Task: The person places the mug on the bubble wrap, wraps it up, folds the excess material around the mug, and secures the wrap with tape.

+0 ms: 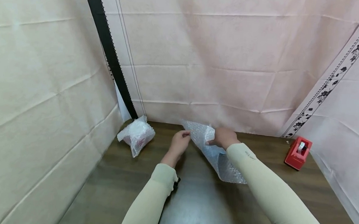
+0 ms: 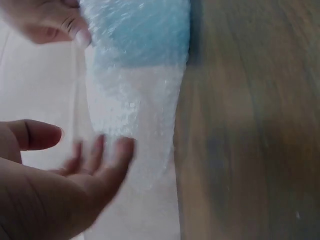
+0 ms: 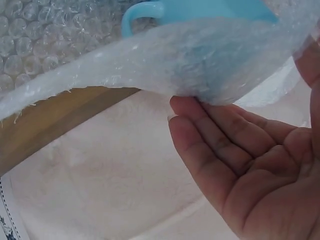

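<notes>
Spreads left hand (image 1: 179, 143) loosely, with finished-looking bundle (image 1: 137, 135) at nine o'clock; at three, pinches bubble wrap (image 1: 212, 154) partly round blue cup (image 3: 215, 10) with right hand (image 1: 224, 137) — apparently yet to be closed up.

Head view brightly lit; pale glare is spread over the near tabletop (image 1: 191, 208), soft shadow cast beside the right sleeve (image 1: 272, 187). In the dimmer left wrist view, fingers of the left hand (image 2: 57, 192) are blurred; in the right, small glints are caught on bubble wrap (image 3: 55, 40)
</notes>
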A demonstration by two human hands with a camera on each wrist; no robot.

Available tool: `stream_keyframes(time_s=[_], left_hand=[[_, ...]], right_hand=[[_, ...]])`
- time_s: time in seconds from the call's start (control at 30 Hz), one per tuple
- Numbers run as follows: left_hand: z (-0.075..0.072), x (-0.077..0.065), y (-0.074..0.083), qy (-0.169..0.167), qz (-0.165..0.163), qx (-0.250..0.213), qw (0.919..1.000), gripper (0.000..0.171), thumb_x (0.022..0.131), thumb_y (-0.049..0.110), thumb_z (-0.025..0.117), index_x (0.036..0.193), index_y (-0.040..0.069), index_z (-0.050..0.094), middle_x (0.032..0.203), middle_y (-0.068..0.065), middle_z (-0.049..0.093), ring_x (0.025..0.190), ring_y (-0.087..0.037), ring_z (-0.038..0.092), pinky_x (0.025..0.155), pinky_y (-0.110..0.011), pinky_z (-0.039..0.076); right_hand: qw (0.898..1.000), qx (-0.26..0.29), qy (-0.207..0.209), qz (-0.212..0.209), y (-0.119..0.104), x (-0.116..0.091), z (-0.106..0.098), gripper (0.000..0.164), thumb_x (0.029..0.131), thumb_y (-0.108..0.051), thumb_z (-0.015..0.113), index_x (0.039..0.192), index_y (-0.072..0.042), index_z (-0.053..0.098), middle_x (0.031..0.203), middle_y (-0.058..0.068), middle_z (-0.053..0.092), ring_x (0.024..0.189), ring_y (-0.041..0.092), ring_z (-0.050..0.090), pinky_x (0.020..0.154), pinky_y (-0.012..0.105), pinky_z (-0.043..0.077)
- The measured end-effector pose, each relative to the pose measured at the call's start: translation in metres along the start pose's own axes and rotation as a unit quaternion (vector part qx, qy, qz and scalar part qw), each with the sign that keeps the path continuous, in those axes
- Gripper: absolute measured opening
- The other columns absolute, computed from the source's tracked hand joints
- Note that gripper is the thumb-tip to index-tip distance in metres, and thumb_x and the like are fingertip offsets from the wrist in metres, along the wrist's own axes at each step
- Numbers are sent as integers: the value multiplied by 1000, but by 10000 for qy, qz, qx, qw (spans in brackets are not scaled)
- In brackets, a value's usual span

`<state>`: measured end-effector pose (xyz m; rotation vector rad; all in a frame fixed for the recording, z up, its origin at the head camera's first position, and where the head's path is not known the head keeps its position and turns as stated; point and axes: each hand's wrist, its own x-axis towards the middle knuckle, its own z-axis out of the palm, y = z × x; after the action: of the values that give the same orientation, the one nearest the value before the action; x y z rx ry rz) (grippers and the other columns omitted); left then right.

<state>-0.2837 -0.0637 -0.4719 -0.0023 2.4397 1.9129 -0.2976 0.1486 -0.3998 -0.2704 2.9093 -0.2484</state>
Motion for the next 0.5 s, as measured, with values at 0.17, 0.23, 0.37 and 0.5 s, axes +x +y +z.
stream_keyframes(time_s=[0.17,0.23,0.37,0.5], left_hand=[[-13,0,-7,-270,-1079,-807,9905,58,116,35,53,159,-4,57,154,-26,64,140,-38,65,120,-51,56],[-17,1,-13,-469,-1492,-1366,9782,67,117,41,52,167,-3,46,161,-30,59,146,-43,62,123,-52,56],[-22,2,-24,-578,-1925,-2254,9533,89,118,52,48,180,-3,14,180,-35,36,165,-51,45,133,-60,46],[-21,0,-31,-498,-1989,-2771,9387,97,119,61,45,178,-7,10,181,-36,33,166,-52,42,134,-63,44]], right_hand=[[9997,-100,-14,-234,5,1,-5,53,97,-49,90,67,-10,70,64,-3,51,69,20,52,73,44,58],[9993,-136,-10,-359,6,3,-6,55,98,-49,90,65,-12,66,63,-4,48,68,20,50,75,44,58],[9981,-132,-3,-601,8,6,-4,55,97,-48,91,66,-13,63,64,-5,46,69,19,48,78,43,57],[9972,-117,-93,-727,11,10,-3,49,95,-46,93,72,-10,68,68,-4,47,71,20,48,80,42,55]])
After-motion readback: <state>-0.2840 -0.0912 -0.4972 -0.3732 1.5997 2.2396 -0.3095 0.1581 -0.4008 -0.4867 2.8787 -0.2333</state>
